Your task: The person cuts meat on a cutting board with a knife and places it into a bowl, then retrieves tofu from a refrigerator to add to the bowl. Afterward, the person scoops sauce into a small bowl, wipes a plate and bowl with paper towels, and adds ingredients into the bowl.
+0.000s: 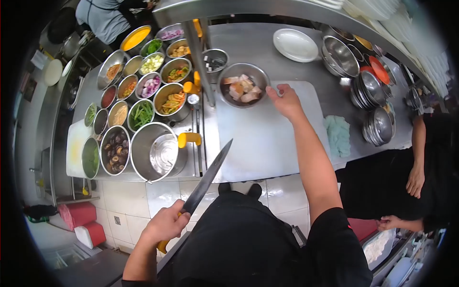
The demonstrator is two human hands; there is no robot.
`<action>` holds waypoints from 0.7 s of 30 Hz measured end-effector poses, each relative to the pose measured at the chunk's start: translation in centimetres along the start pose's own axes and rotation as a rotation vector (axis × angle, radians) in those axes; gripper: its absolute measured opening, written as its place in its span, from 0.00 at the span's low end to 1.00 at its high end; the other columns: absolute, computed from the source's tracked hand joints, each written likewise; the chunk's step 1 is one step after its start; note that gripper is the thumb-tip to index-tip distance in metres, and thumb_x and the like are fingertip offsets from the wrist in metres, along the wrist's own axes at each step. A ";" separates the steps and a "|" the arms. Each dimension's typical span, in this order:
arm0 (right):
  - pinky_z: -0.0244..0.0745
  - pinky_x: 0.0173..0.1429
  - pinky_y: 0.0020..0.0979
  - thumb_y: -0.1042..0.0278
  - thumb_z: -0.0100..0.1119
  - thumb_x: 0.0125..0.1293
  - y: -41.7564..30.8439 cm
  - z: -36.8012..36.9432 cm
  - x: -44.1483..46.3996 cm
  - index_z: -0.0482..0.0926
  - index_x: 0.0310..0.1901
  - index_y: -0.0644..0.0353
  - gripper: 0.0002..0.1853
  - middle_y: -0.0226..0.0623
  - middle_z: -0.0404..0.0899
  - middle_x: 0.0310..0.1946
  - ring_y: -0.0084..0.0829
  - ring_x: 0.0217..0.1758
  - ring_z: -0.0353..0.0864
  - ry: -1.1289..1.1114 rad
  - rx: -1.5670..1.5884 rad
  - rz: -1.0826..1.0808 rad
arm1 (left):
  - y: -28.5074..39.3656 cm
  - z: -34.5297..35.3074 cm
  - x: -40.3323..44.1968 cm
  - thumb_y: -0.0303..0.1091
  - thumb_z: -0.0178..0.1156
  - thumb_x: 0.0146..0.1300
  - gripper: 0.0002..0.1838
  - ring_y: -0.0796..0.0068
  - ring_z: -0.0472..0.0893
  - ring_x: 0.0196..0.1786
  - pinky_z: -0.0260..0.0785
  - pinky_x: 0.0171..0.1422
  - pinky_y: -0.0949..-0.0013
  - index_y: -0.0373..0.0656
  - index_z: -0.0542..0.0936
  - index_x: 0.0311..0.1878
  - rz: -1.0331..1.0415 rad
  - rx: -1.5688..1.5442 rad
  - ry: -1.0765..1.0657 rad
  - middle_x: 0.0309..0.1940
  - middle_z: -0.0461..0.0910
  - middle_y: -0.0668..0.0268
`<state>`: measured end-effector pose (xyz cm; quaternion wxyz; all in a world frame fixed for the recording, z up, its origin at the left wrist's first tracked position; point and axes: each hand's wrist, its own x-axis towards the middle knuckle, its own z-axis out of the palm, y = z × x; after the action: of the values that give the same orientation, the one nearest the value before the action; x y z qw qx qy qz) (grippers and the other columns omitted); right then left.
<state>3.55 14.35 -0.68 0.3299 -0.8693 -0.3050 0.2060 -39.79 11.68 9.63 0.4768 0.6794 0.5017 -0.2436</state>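
Observation:
My left hand (165,222) is closed round the yellow handle of a large kitchen knife (209,177). Its long blade points up and away, just off the near edge of a white cutting board (263,143). At the board's far left corner sits a steel bowl (224,99) with chunks of pale, skin-on meat (248,91) in it. Beside the bowl's right rim is my right hand (285,101), thumb and finger apart, with nothing visible between them. The thumb is at or very near the rim; I cannot tell whether it touches.
To the left stand many steel containers of cut vegetables, mushrooms (117,152) and a large pot (160,152). A green cloth (337,135), a white oval plate (295,45) and stacked bowls (377,125) lie right. A co-worker's arm (417,158) is at right; a shelf post (197,57) rises ahead.

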 end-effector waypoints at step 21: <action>0.75 0.57 0.32 0.71 0.66 0.54 18.7 -27.6 -10.2 0.65 0.68 0.61 0.37 0.42 0.78 0.51 0.32 0.51 0.79 0.656 0.381 -0.132 | 10.6 6.8 17.0 0.35 0.65 0.58 0.27 0.43 0.79 0.44 0.74 0.47 0.48 0.51 0.74 0.63 0.673 0.431 0.647 0.41 0.77 0.48</action>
<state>18.90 -15.99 7.08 0.5781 -0.7906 -0.1950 -0.0517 -22.71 12.85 -2.79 0.1981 0.9268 0.3155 0.0481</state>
